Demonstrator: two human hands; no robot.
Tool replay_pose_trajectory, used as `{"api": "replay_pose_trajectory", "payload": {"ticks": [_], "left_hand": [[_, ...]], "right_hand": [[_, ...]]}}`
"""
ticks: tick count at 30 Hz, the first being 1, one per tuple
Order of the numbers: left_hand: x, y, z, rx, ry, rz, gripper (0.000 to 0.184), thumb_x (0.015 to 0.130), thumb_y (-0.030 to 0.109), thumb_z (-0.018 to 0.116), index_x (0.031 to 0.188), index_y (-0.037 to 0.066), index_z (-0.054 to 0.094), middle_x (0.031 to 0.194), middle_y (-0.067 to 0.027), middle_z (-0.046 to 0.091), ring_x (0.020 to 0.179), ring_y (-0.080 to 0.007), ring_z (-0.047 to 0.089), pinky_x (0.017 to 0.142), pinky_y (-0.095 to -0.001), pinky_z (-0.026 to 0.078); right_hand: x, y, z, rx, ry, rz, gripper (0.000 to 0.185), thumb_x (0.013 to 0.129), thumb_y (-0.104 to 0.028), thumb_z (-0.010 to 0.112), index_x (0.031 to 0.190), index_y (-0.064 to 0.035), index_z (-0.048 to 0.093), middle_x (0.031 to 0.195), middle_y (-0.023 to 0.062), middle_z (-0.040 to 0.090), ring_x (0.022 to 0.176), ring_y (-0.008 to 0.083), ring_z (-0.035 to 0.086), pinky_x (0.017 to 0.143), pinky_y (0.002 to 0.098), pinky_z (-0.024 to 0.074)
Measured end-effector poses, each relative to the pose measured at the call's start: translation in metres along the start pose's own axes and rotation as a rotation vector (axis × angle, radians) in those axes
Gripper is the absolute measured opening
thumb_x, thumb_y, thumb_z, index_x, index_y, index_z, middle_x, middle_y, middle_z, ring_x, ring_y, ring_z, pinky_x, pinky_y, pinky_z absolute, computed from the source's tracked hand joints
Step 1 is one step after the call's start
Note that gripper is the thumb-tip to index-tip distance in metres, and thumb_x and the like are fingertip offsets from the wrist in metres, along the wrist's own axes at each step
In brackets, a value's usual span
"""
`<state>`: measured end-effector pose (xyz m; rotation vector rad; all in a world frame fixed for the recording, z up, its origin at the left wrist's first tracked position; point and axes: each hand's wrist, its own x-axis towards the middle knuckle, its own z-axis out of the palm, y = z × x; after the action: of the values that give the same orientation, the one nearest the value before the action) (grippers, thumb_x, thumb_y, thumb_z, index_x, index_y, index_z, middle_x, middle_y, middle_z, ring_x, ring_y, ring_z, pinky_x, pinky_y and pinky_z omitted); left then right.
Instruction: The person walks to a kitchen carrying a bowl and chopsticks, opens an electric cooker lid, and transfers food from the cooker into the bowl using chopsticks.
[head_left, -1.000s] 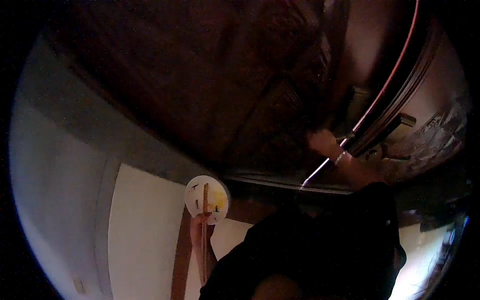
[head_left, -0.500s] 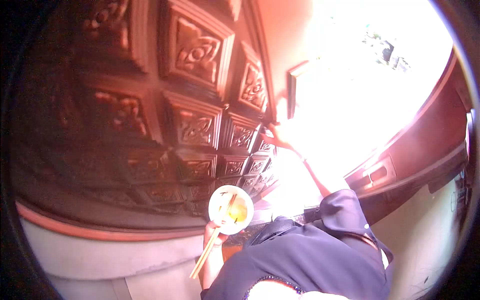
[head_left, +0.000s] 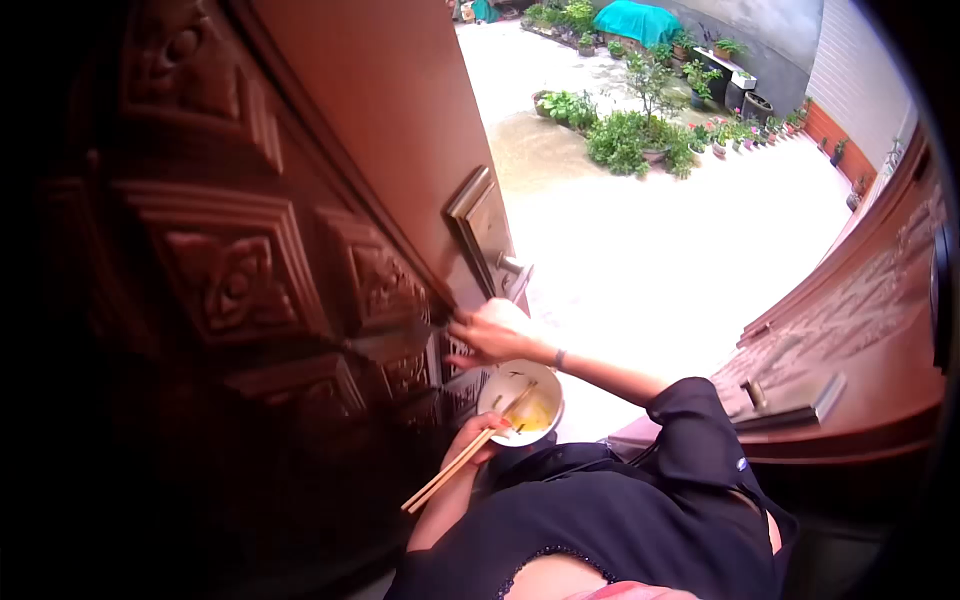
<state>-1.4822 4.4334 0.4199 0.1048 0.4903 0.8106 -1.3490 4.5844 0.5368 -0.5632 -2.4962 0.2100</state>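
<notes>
The white bowl [head_left: 513,380] sits just below the middle of the view, tipped enough to show yellow food [head_left: 531,414] and a few dark bits inside. The left hand [head_left: 476,436], at its 8 o'clock side, has a closed grip on the bowl's edge and on a pair of chopsticks [head_left: 455,469], whose near ends point towards 7 o'clock while the far ends reach into the bowl. Just above the bowl, towards 11 o'clock, is the right hand [head_left: 495,332], fingers loosely open with nothing seen in them, beside the edge of the carved door [head_left: 235,275]; whether the fingertips touch it, I cannot tell. A dark band [head_left: 560,358] circles that wrist. Half a second ago this hand was farther from the bowl, and the doorway was lost in glare; now the hand is close above the rim and the opening shows clearly. The bowl has stayed in the left hand, so, as I judge it, only the right is free to deal with the door. Farther out, the metal door handle [head_left: 510,264] is towards 12 o'clock, a second door [head_left: 850,325] stands towards 3 o'clock with its own handle [head_left: 755,395], and through the opening towards 1 o'clock are a pale yard [head_left: 620,235], leafy plants [head_left: 625,140] and a teal cover [head_left: 637,22].
</notes>
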Motion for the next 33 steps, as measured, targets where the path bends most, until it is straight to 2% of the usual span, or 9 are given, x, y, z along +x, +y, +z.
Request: {"api": "replay_pose_trajectory", "payload": {"ticks": [2,4,7,9,13,15,22,25,33], "left_hand": [[0.047,0.013,-0.017,-0.236,-0.352,-0.201,0.028,0.071,0.008,0.052,0.090,-0.011,0.056,0.090,-0.0207,0.062,0.083,-0.0287,0.063,0.079,-0.0407,0.051],[0.104,0.018,-0.054,0.068,0.041,-0.160,0.027,0.072,0.008,0.052,0.094,-0.009,0.056,0.088,-0.0186,0.062,0.084,-0.0236,0.063,0.079,-0.0373,0.052],[0.154,0.028,-0.008,0.075,-0.020,-0.060,0.030,0.072,0.006,0.049,0.097,-0.009,0.055,0.089,-0.0176,0.062,0.083,-0.0244,0.062,0.077,-0.0368,0.052],[0.149,0.052,0.019,0.073,-0.107,-0.231,0.024,0.071,0.006,0.050,0.090,-0.007,0.057,0.083,-0.0165,0.062,0.076,-0.0235,0.062,0.076,-0.0362,0.052],[0.178,0.070,-0.001,0.022,-0.144,-0.169,0.021,0.073,0.008,0.050,0.082,-0.009,0.058,0.079,-0.0161,0.062,0.072,-0.0226,0.062,0.075,-0.0325,0.051],[0.184,0.085,0.009,0.076,-0.069,-0.081,0.021,0.072,0.008,0.050,0.082,-0.009,0.057,0.081,-0.0168,0.062,0.073,-0.0235,0.063,0.076,-0.0329,0.051],[0.214,0.076,0.023,-0.015,0.220,0.209,0.019,0.070,0.006,0.052,0.081,-0.009,0.057,0.081,-0.0175,0.061,0.076,-0.0261,0.062,0.080,-0.0359,0.051],[0.232,0.071,0.031,-0.099,0.204,0.286,0.018,0.069,0.007,0.052,0.078,-0.007,0.058,0.081,-0.0171,0.060,0.082,-0.0311,0.060,0.084,-0.0510,0.046],[0.288,0.040,0.046,-0.388,0.268,0.629,0.021,0.069,0.006,0.050,0.079,-0.011,0.059,0.086,-0.0227,0.060,0.088,-0.0379,0.057,0.087,-0.0607,0.041]], "right_hand": [[-0.001,0.016,-0.012,0.074,-0.003,-0.128,0.039,0.074,-0.044,0.061,0.079,-0.0051,0.057,0.074,0.0143,0.054,0.051,0.0326,0.056,0.045,0.0408,0.0451],[0.003,0.022,-0.022,0.226,0.019,-0.234,0.035,0.074,-0.036,0.065,0.085,-0.0043,0.054,0.084,0.0146,0.052,0.063,0.0310,0.057,0.053,0.0391,0.0465],[0.021,0.043,-0.069,0.275,0.370,-0.366,0.035,0.071,-0.020,0.070,0.097,-0.0033,0.053,0.099,0.0146,0.052,0.083,0.0296,0.056,0.069,0.0365,0.0479],[0.044,0.057,-0.092,0.275,0.663,-0.193,0.050,0.068,-0.014,0.071,0.111,-0.0048,0.047,0.112,0.0146,0.048,0.101,0.0305,0.049,0.083,0.0368,0.0435],[0.127,0.159,-0.081,0.766,0.513,0.264,0.082,0.082,-0.055,0.052,0.135,-0.0005,0.022,0.137,0.0175,0.022,0.126,0.0300,0.031,0.101,0.0378,0.0294],[0.157,0.187,-0.068,1.277,0.006,0.268,0.086,0.082,-0.065,0.043,0.136,-0.0005,0.024,0.137,0.0169,0.027,0.128,0.0264,0.029,0.103,0.0356,0.0270],[0.174,0.179,-0.055,1.049,-0.078,0.162,0.082,0.078,-0.067,0.047,0.116,0.0051,0.042,0.115,0.0190,0.041,0.111,0.0256,0.041,0.097,0.0329,0.0316],[0.165,0.171,-0.054,0.988,-0.040,0.003,0.077,0.078,-0.061,0.053,0.114,0.0057,0.039,0.112,0.0199,0.039,0.108,0.0280,0.042,0.096,0.0342,0.0325],[0.123,0.181,-0.081,0.910,-0.130,-0.336,0.047,0.075,-0.020,0.064,0.108,0.0017,0.038,0.104,0.0180,0.041,0.093,0.0323,0.053,0.080,0.0386,0.0452]]}}
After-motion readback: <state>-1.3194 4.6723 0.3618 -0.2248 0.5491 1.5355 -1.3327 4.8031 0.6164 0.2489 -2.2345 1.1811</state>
